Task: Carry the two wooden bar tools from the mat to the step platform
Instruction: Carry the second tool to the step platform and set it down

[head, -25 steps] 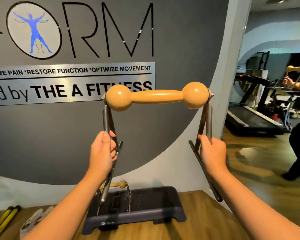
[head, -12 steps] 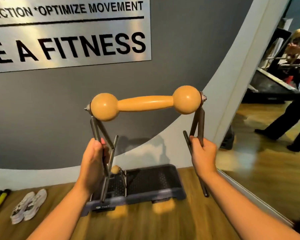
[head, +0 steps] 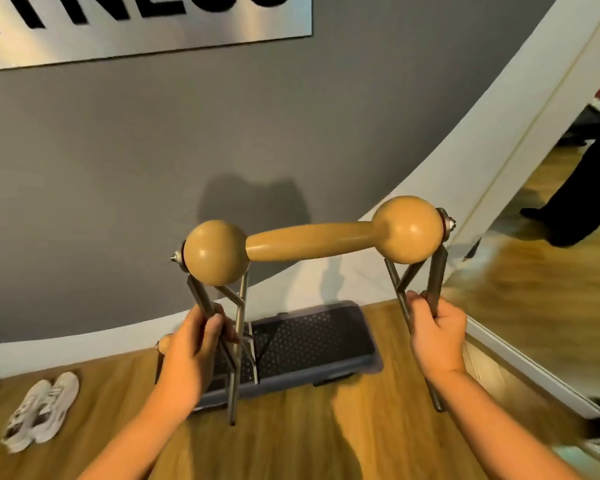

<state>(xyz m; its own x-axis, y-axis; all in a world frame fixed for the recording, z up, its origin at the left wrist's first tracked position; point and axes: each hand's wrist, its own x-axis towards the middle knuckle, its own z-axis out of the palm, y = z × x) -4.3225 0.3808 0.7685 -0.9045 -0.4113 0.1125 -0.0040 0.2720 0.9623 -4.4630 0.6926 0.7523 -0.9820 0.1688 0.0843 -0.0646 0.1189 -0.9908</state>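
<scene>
I hold a wooden bar tool (head: 312,242), a dumbbell-shaped wooden roller on grey metal legs, in the air above the floor. My left hand (head: 191,351) grips its left legs and my right hand (head: 435,332) grips its right legs. Below and beyond it the dark dotted step platform (head: 326,337) lies against the wall. A second wooden bar tool (head: 164,342) stands on the platform's left end, mostly hidden behind my left hand; only a wooden knob and some metal legs show.
A grey and white wall with a metal sign (head: 146,26) rises behind the platform. A pair of white sneakers (head: 39,410) lies on the wooden floor at left. A mirror wall (head: 534,271) runs along the right, showing a person's dark legs.
The view has tilted down and come closer to the platform. The held tool has dropped lower in view, toward the platform. Both hands keep their grip on the legs.
</scene>
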